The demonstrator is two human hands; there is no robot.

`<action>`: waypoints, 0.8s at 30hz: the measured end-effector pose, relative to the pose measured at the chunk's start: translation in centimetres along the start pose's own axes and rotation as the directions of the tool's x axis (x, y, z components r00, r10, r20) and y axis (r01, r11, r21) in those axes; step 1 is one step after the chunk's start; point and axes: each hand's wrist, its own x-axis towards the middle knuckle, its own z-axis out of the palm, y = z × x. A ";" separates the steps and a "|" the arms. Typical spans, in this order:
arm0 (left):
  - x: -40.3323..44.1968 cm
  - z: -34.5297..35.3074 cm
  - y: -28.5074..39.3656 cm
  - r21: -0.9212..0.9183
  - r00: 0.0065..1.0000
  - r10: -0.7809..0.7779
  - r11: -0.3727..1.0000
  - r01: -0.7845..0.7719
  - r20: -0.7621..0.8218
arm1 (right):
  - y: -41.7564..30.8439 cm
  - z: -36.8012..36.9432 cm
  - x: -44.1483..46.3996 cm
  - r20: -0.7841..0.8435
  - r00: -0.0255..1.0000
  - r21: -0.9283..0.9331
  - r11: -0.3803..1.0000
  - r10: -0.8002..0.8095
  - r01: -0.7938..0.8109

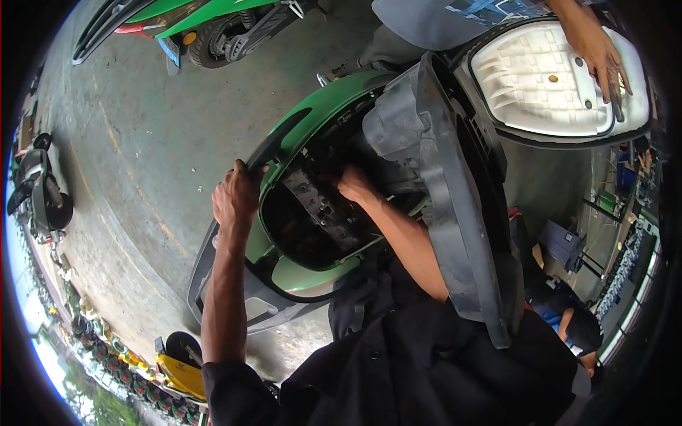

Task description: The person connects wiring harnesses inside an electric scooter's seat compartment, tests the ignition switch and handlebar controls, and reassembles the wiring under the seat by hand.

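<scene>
A green scooter (312,278) stands in front of me with its underseat bay uncovered, showing a dark metal frame (320,206) inside. My left hand (238,193) is closed over the edge of the scooter's side panel, at its black trim. Down in the bay, my right hand (350,186) is curled beside the frame; its fingertips and whatever they hold are hidden. The large dark grey plastic underseat bucket (444,192) is tipped up on its side against my right forearm.
Another person's hand (597,53) rests on the white underside of the raised seat (526,78). Another green scooter (227,39) stands at the top, a dark one (42,188) at far left and a yellow one (181,369) lower left. A person (568,305) is low at right.
</scene>
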 end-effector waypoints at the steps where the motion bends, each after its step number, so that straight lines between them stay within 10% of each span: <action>1: 0.0 -0.2 0.1 0.008 1.000 -0.003 1.000 0.003 0.029 | -0.2 -0.1 -0.3 -0.019 1.000 0.003 1.000 -0.010 0.010; 9: 0.0 0.7 -0.3 0.016 0.999 0.017 1.000 -0.016 -0.030 | 1.2 -0.2 -4.7 -0.142 0.975 0.008 0.984 -0.172 0.175; 12: 0.1 0.8 -0.2 0.033 0.999 0.021 0.999 -0.020 -0.033 | 0.4 -0.5 -5.5 0.102 0.994 -0.187 0.980 -0.050 0.069; 24: 0.0 -0.2 0.4 0.034 0.999 -0.025 0.999 0.025 0.023 | 1.4 1.4 -4.6 0.226 0.933 -0.430 0.831 -0.281 0.354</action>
